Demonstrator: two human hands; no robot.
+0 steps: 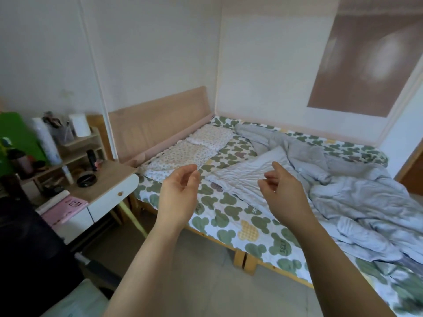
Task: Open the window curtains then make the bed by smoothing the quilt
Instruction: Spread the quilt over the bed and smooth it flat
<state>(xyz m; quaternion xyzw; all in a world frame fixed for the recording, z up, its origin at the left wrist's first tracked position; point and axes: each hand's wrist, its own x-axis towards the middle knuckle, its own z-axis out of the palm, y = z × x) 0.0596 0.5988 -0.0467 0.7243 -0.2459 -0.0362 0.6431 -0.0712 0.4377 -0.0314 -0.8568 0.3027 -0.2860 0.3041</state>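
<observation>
- The left grip (178,197) and right grip (283,195) hover above the bed's (229,216) near edge, fingers loosely curled, holding nothing.
- The quilt (348,191) lies crumpled just beyond the right grip, untouched.
- Likely step: reaching for the quilt. Next comes a hold on its edge.
- A blurred brown panel (357,53), far right, may be the curtain.

left grip (178,195) loosely curled, empty | right grip (286,193) loosely curled, empty | grey quilt (357,193) rumpled on bed (229,213) | two pillows (180,154) by headboard (155,120)
</observation>
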